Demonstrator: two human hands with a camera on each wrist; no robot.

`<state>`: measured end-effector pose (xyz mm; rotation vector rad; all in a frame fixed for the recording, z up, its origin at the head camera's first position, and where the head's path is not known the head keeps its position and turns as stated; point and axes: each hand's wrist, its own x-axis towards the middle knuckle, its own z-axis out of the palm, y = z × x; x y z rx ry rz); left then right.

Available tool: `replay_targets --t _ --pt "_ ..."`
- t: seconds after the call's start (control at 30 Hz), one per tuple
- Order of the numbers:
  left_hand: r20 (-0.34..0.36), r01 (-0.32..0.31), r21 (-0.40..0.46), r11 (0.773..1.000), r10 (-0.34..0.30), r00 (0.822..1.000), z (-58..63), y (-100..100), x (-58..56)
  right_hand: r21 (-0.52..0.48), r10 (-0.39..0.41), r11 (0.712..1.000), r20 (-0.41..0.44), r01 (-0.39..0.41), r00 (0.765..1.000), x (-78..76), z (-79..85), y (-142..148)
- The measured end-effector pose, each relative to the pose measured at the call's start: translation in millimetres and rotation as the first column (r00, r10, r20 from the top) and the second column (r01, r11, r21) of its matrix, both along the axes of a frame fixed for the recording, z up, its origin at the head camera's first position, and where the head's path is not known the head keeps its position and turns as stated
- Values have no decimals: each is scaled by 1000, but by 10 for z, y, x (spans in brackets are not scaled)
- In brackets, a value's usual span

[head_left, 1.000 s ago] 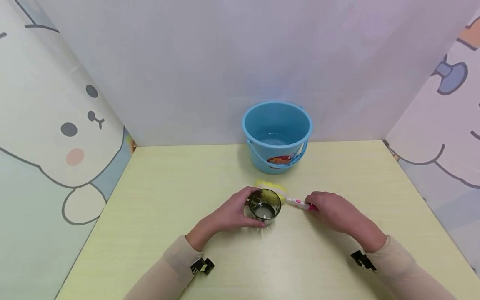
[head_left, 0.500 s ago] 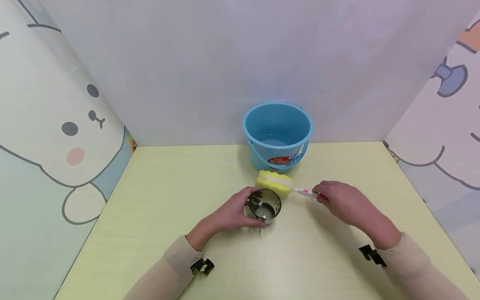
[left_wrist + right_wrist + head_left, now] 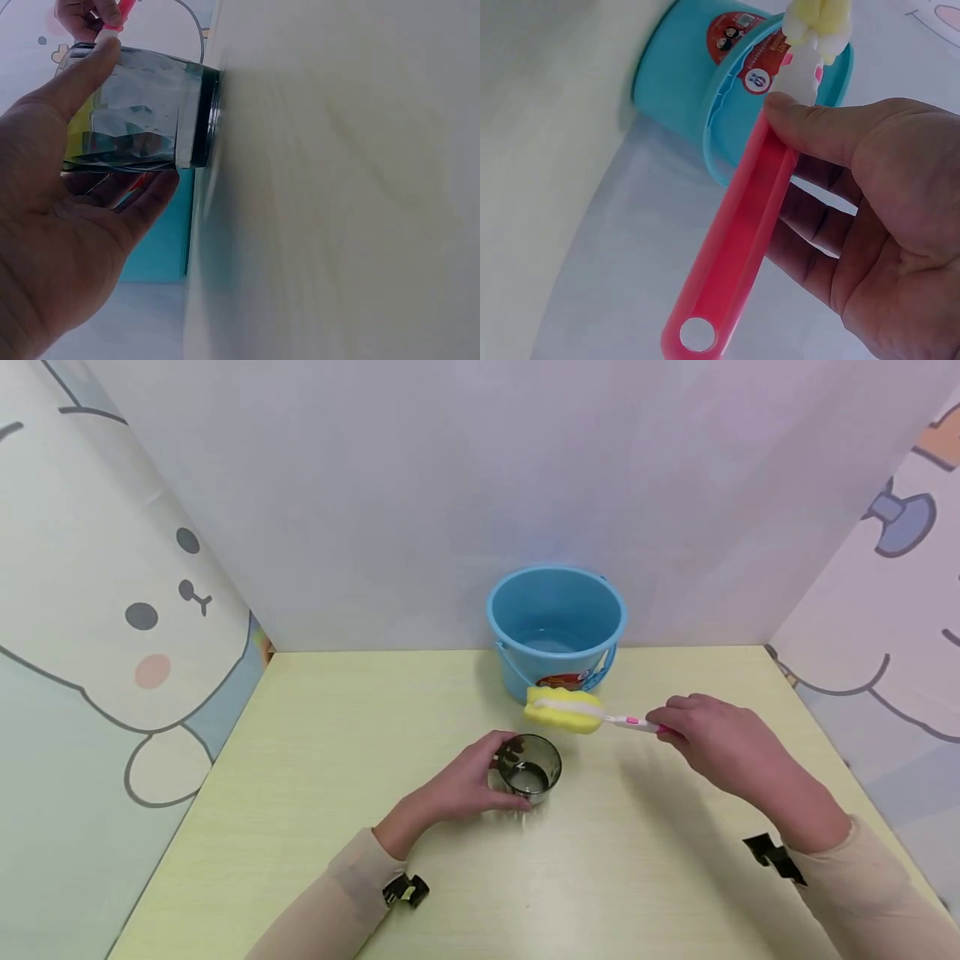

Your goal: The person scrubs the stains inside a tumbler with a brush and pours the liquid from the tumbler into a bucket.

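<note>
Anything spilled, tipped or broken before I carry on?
Nothing stands out. The glass stands upright, held by the left hand; the bucket is upright behind it; the right hand holds the brush. No spill or crack shows.

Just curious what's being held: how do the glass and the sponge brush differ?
The glass is dark and see-through; the sponge brush is yellow, white and pink. The glass is short and round; the sponge brush is long. The glass stands upright on the table; the sponge brush is in the air. Both are held: the glass in the left grip, the sponge brush in the right grip.
</note>
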<state>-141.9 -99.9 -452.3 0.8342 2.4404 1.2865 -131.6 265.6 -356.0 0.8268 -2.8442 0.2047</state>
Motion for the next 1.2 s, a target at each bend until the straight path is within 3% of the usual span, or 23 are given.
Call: replay_targets --t 0.3,0.53,0.67,0.97,1.2 --pt "40 0 42 999 -2 999 1 8 -26 50 49 998 -107 -44 993 13 209 16" --pt "54 -18 35 999 16 998 -5 17 -53 104 146 987 -232 -124 962 -46 328 -4" --pt "52 -29 29 999 28 998 -2 30 -58 163 168 978 -240 -130 956 -66 416 -50" --pt "58 -46 28 999 44 997 5 61 -68 310 257 935 -259 -172 931 -88 596 -188" --pt "59 -47 47 998 45 997 -6 91 -83 417 328 889 -295 -188 898 -91 685 -315"
